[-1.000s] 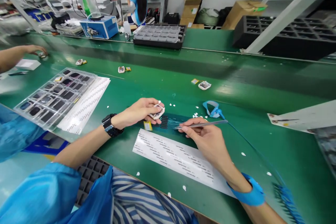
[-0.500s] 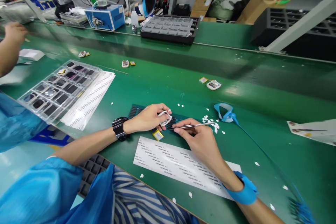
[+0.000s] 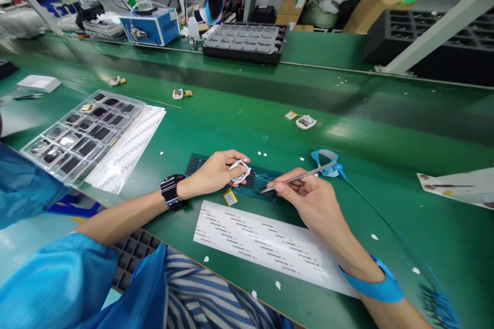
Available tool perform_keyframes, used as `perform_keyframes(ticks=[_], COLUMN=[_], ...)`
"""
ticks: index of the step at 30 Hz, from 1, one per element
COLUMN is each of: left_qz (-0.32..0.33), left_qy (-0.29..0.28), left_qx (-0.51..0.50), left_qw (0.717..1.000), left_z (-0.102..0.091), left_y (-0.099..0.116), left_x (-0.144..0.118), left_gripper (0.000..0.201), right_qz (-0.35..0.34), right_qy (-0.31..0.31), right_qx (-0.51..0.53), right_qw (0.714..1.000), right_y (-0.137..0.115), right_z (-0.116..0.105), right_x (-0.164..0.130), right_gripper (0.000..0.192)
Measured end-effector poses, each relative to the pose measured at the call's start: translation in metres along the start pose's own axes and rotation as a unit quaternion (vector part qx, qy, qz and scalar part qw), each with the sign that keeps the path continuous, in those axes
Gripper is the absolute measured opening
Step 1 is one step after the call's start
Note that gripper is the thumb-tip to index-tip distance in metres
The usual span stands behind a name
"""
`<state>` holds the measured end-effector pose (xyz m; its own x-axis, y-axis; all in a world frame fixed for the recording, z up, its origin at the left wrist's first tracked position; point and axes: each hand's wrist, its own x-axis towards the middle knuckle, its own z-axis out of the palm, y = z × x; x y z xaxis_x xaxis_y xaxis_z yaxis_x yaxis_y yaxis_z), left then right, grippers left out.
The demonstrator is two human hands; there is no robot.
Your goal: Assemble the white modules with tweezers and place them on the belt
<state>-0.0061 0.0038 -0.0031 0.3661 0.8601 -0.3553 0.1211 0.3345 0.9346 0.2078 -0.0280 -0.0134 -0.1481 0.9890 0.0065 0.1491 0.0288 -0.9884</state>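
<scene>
My left hand (image 3: 216,172) grips a small white watch case (image 3: 240,170) just above a dark sheet of small black strips (image 3: 257,184) on the green bench. My right hand (image 3: 309,198) pinches metal tweezers (image 3: 297,177), their tip down on the dark sheet a little to the right of the case. A small yellow square part (image 3: 230,197) lies on the bench under my left hand. A long white label sheet (image 3: 262,244) sits in front of both hands. A black watch is on my left wrist and a blue strap on my right wrist.
A clear tray of dark watch parts (image 3: 83,133) lies at the left on a printed sheet. Loose white cases with yellow parts (image 3: 305,122) sit on the belt. A blue coiled cord (image 3: 328,162) trails right. A black tray (image 3: 247,43) and a blue box (image 3: 148,25) stand behind.
My right hand pulled the tweezers back from the watch case and their tip now rests on the dark sheet. A co-worker's hand at the far left has left the view.
</scene>
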Motion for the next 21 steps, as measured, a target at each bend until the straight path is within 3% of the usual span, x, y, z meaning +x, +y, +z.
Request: perform_keyframes(ticks=[7, 14, 16, 19, 21], left_qz=[0.135, 0.048, 0.038, 0.101, 0.204], left_qy=[0.020, -0.045, -0.061, -0.054, 0.003], left_qx=[0.052, -0.113, -0.121, 0.010, 0.198], left_qw=[0.989, 0.991, 0.990, 0.993, 0.959], left_z=[0.008, 0.012, 0.013, 0.012, 0.009], left_y=[0.007, 0.008, 0.008, 0.008, 0.008], left_x=[-0.015, -0.014, -0.016, -0.021, -0.024], left_gripper=[0.016, 0.018, 0.020, 0.020, 0.017], right_qz=[-0.083, -0.110, -0.113, -0.111, -0.109], right_qy=[0.090, 0.125, 0.126, 0.125, 0.126], right_qx=[0.027, 0.013, 0.003, -0.002, -0.002], right_qw=[0.992, 0.986, 0.986, 0.986, 0.986], right_y=[-0.013, -0.025, -0.028, -0.029, -0.029], right_z=[-0.001, 0.010, 0.011, 0.012, 0.012], right_x=[-0.008, -0.021, -0.024, -0.025, -0.024], right_gripper=[0.027, 0.022, 0.023, 0.025, 0.026])
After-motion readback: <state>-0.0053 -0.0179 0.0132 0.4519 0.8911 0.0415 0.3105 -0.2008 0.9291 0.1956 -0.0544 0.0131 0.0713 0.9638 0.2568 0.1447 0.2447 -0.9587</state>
